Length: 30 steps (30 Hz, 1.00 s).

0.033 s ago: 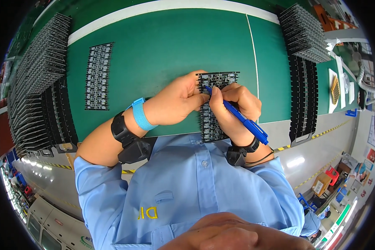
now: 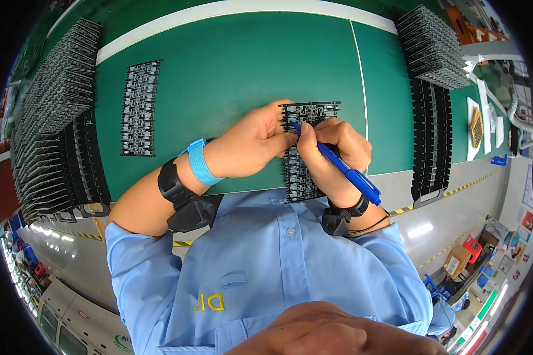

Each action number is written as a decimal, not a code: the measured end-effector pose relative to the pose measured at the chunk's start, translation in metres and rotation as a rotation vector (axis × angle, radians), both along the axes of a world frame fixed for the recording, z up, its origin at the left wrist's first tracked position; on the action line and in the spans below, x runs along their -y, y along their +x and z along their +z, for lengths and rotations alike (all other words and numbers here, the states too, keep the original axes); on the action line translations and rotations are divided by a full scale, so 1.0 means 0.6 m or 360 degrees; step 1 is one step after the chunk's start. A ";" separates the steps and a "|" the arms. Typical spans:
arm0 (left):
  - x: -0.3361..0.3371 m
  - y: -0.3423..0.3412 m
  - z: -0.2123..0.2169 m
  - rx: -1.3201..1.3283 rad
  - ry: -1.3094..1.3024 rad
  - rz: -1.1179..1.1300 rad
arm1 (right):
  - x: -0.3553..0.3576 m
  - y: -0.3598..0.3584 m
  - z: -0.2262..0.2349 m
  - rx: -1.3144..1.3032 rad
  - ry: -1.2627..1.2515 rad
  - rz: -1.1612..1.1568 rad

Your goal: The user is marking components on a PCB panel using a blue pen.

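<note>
A black circuit board panel (image 2: 300, 171), dense with small parts, is held just above the front edge of the table before me. My left hand (image 2: 251, 139) is closed on its left edge, thumb on the face and fingers partly hidden behind. In my right hand (image 2: 343, 151) a blue pen (image 2: 352, 174) is gripped, slanting with its tip at the upper left part of the panel. Whether the tip touches the board, I cannot tell. A second circuit board panel (image 2: 140, 109) lies flat on the green table to the left.
On the left, many circuit board panels (image 2: 59, 83) stand in a black rack (image 2: 80, 157). A similar stack of panels (image 2: 433, 47) fills the far part of another black rack (image 2: 431, 130) on the right. The green tabletop (image 2: 237, 59) carries a white line (image 2: 359, 77) on its right side.
</note>
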<state>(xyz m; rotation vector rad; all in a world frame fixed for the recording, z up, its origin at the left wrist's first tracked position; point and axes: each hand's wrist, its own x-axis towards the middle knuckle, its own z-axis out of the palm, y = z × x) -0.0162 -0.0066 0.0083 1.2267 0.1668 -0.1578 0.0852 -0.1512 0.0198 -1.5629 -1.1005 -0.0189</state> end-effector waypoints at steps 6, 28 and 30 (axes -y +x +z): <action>0.001 0.002 0.007 0.0010 0.0052 0.0035 | 0.004 0.000 0.006 -0.0084 0.0033 -0.0014; -0.004 0.004 -0.004 -0.0015 -0.0053 -0.0005 | 0.014 -0.005 -0.012 -0.0024 0.0031 -0.0035; -0.006 0.004 -0.005 0.0014 -0.0042 -0.0014 | 0.012 -0.006 -0.013 -0.0029 0.0045 -0.0036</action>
